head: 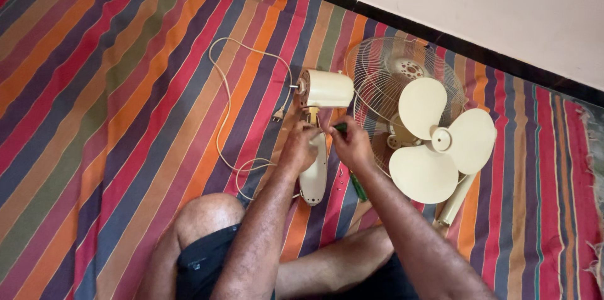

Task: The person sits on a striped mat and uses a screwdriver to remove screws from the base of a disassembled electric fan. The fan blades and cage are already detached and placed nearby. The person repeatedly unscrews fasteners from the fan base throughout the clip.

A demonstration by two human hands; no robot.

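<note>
Both hands [301, 147] [352, 144] pinched on screwdriver [340, 127] at fan neck [313, 117]; likely slip, loose screws [340, 174] lost in mat [126, 117].

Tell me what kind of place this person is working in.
Probably a room in a home, with work done on the floor: a striped woven mat covers it, a plain wall runs beside, and a taken-apart cream fan, its blade off, lies there.
</note>
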